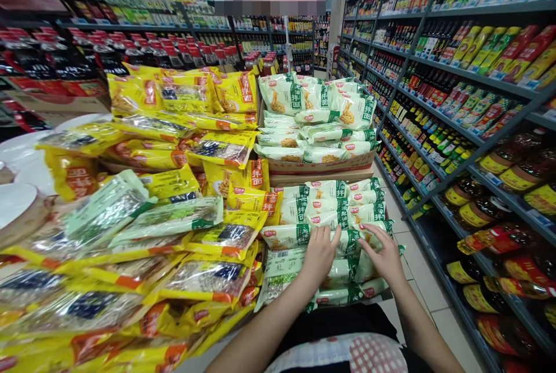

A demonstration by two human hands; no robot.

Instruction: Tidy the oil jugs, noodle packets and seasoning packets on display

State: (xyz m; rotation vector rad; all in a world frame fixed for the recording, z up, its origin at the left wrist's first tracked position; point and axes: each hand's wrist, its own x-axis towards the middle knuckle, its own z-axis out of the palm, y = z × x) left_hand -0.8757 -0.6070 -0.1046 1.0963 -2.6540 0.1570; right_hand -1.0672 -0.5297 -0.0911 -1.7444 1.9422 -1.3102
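Both hands reach into the near box of white-and-green noodle packets. My left hand (322,250) lies on the packets with its fingers stretched forward, touching a white-and-green noodle packet (347,241). Just to the right, my right hand (383,252) has thumb and fingers apart at the packets in the right column. Its fingertips touch the end of a noodle packet (368,227); I see no firm grip. Closer to me, a packet with its back side up (282,263) lies left of my left wrist. My palms hide some of the packets beneath.
Yellow noodle packets (208,280) are heaped on the left, with two green-and-white packets (169,216) on top. Behind stands another box (321,170) of white-and-green packets. Shelves of bottles (469,124) line the right, across a tiled aisle (425,274). Red-capped bottles (73,66) stand at the back left.
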